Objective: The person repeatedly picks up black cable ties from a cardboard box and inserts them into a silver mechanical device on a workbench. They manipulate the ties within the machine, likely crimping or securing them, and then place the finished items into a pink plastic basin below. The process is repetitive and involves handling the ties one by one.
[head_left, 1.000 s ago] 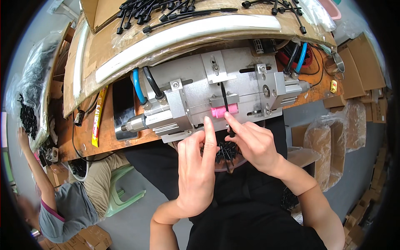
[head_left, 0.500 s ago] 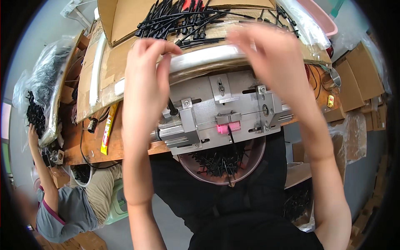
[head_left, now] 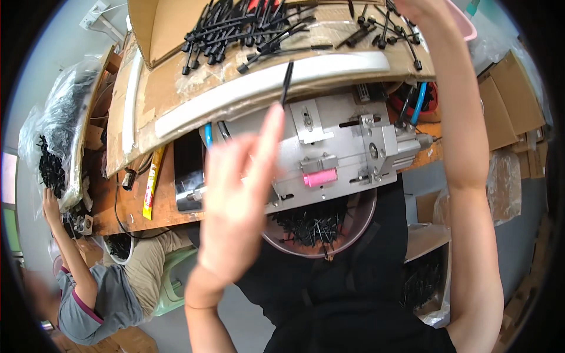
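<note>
My left hand (head_left: pixel 235 200), smeared by motion, is over the left part of a grey metal fixture (head_left: pixel 347 144). Its thumb and forefinger are closed on the lower end of a thin black plastic rod (head_left: pixel 286 82), which points up and away. A pink block (head_left: pixel 321 177) sits at the fixture's front edge. My right hand (head_left: pixel 415 9) reaches to the top edge of the view, beside loose black rods (head_left: pixel 385 35) on a cardboard-covered board; its fingertips are hidden. More black rods with thicker ends (head_left: pixel 235 29) lie heaped farther left on that board.
Below the fixture, a basin (head_left: pixel 359 229) holds many black pieces. A red bowl (head_left: pixel 432 103) stands behind the fixture's right end. Cardboard boxes (head_left: pixel 512 106) are at right. At left, another person (head_left: pixel 109 288) reaches toward black parts beside clear plastic bags (head_left: pixel 76 88).
My left hand has come down toward me and now holds a black rod. My right hand has moved farther away, up and right. The black rod across the pink block is gone from there.
</note>
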Demonstrator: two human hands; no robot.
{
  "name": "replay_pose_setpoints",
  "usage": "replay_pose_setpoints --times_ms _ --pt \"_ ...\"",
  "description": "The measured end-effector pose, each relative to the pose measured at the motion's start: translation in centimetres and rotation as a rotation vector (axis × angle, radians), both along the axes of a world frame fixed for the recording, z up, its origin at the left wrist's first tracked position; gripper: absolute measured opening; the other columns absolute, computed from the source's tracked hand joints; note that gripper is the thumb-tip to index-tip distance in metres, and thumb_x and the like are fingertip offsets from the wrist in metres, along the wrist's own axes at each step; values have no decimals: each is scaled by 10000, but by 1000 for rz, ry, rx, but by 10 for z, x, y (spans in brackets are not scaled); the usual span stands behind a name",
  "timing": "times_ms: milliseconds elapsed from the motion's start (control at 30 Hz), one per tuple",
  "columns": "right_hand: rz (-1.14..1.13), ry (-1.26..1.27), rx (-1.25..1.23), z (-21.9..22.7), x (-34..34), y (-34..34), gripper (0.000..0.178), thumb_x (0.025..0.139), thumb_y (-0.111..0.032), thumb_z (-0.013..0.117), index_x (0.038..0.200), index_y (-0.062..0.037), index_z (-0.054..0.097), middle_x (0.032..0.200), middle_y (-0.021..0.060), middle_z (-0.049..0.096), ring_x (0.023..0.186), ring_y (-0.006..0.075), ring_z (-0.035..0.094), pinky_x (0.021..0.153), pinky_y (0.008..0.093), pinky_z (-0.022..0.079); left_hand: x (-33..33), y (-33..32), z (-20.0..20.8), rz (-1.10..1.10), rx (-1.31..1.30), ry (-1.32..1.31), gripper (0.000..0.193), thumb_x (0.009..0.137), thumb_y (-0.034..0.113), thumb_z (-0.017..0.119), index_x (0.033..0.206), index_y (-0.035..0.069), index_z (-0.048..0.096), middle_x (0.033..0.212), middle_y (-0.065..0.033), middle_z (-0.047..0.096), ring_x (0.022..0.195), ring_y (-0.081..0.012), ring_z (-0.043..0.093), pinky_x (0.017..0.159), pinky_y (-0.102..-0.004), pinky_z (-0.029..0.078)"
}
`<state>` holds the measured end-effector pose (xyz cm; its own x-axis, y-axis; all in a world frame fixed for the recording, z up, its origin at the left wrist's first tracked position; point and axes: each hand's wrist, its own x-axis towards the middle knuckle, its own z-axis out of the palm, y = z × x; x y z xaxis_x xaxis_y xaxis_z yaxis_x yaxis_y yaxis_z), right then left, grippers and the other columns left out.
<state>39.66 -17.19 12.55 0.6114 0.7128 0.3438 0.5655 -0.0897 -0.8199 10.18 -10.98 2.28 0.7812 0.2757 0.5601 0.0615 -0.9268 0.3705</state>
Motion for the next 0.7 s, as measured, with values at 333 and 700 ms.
replay_pose_setpoints --times_ms 333,700 --pt "432 258 633 -24 -34 -44 287 901 -263 698 1026 -11 641 880 119 701 824 162 693 658 225 570 -9 -85 -85 216 185 241 640 745 -14 617 1359 -98 459 974 -100 541 821 -207 519 730 -295 455" --pt "9 -318 197 -153 -168 -125 513 728 20 796 1215 25 634 958 132 684 699 146 626 621 267 526 -7 -92 -77 221 106 319 700 729 -28 605 1393 -113 403 1041 -131 531 903 -252 538 794 -332 479"
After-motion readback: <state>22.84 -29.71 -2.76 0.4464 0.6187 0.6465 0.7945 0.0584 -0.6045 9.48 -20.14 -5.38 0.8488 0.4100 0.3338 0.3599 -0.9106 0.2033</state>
